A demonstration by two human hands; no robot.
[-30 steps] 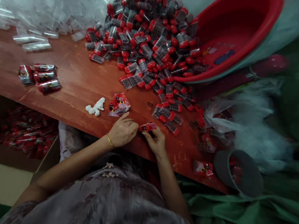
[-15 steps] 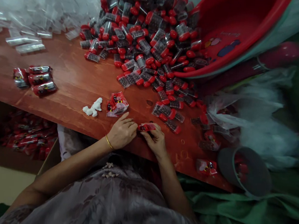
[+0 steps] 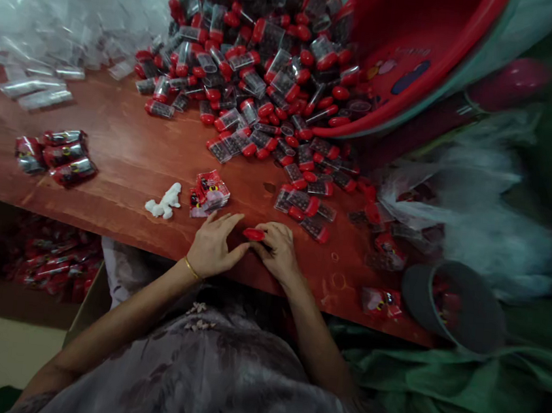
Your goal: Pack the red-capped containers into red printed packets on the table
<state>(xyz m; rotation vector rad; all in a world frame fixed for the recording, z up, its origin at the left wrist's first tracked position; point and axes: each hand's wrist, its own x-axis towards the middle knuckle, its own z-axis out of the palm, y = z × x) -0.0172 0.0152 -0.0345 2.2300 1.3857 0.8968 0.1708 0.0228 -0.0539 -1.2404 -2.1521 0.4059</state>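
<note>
At the near edge of the wooden table (image 3: 128, 151), a small red-capped vial (image 3: 254, 234) is pinched by the right hand (image 3: 275, 251), while the left hand (image 3: 212, 246) is spread loosely beside it, thumb touching. Printing on the sleeve stack (image 3: 210, 192) cannot be read; the red basin (image 3: 420, 57) is cropped.

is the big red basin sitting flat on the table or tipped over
Tipped. The red basin leans on its side, its open mouth facing the pile of red-capped vials, which spills from its rim across the wooden table.
</note>
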